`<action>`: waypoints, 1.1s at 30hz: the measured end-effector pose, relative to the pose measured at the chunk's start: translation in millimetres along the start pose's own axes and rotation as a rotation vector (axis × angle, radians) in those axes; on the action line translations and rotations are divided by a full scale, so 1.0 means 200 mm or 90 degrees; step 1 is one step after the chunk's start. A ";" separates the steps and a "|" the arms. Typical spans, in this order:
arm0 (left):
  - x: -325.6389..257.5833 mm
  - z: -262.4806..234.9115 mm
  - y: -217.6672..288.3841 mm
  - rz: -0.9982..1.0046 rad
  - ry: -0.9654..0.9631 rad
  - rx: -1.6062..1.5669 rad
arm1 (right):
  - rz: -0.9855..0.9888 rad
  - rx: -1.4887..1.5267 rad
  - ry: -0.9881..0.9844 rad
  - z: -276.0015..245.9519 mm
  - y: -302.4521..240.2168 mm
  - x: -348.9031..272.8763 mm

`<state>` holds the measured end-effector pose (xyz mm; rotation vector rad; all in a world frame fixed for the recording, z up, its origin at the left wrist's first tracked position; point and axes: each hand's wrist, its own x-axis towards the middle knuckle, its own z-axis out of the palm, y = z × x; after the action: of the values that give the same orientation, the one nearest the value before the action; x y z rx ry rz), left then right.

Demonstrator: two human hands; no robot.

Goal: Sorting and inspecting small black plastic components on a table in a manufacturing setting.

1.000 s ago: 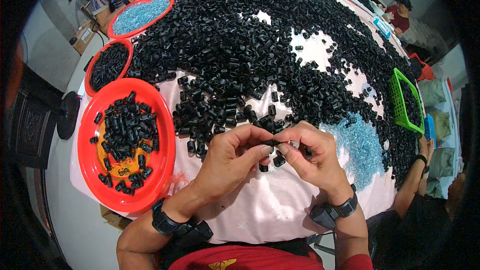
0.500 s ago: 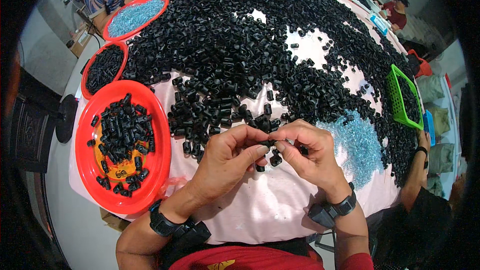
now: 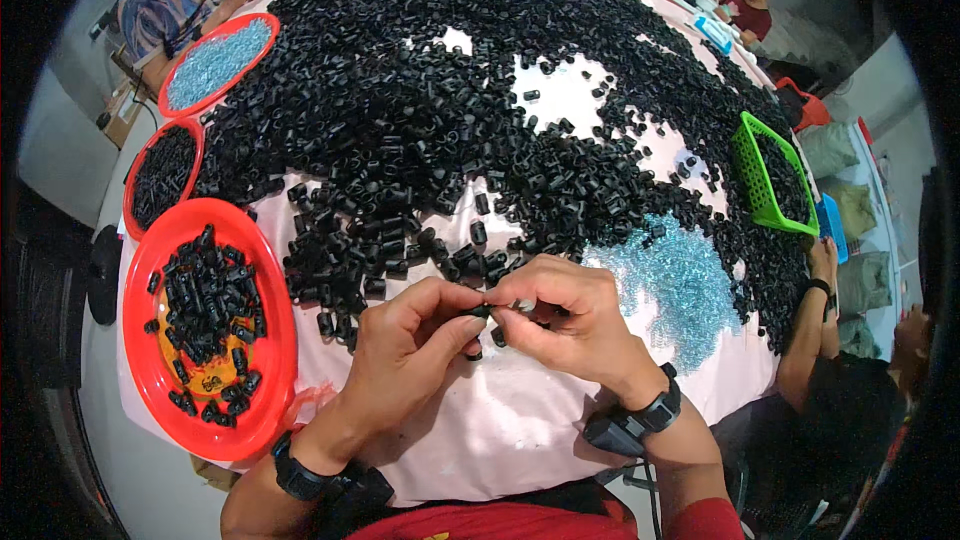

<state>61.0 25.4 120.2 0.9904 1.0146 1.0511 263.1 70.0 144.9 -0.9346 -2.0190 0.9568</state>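
My left hand (image 3: 415, 333) is closed in a pinch on a small black plastic part (image 3: 481, 311) at the front middle of the table. Meeting it from the other side, my right hand (image 3: 570, 318) has thumb and index finger pressed together at the part's end. Whatever sits in the right fingertips is too small to make out. Loose black plastic parts (image 3: 375, 265) lie just beyond my hands. A spread of small clear bluish pieces (image 3: 680, 290) lies to the right of my right hand.
A red oval tray (image 3: 272, 340) with black parts stands at the left. Behind it are a red bowl (image 3: 130, 202) of black pieces and a red tray (image 3: 262, 45) of bluish pieces. A green basket (image 3: 765, 202) stands right. Co-workers sit around the table.
The view has shifted, so the table's things appear further left and mostly lower. My hands stay together at the black part, and the right fingers have turned slightly.
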 end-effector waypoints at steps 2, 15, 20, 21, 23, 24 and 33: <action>0.00 0.00 0.01 0.009 0.000 0.041 | 0.058 0.024 -0.009 -0.01 0.00 -0.01; -0.02 0.02 -0.01 0.144 0.040 0.244 | -0.025 -0.004 -0.023 0.01 0.01 -0.01; -0.02 0.05 0.01 0.052 0.048 0.128 | -0.115 -0.093 -0.010 0.01 0.00 0.00; -0.02 0.05 0.00 -0.035 0.057 -0.015 | -0.116 -0.094 -0.009 0.01 0.00 0.00; -0.02 0.05 0.02 -0.033 0.056 -0.026 | -0.070 -0.019 -0.007 0.00 0.00 0.01; -0.02 0.05 0.03 -0.032 0.054 -0.039 | -0.071 -0.018 -0.007 0.01 0.00 0.01; -0.04 0.06 0.05 0.085 0.076 0.225 | -0.045 -0.013 -0.031 0.01 0.01 0.00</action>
<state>68.9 18.3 133.2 1.3093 1.2751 1.0700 261.3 70.6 143.3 -0.8525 -2.0918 0.9296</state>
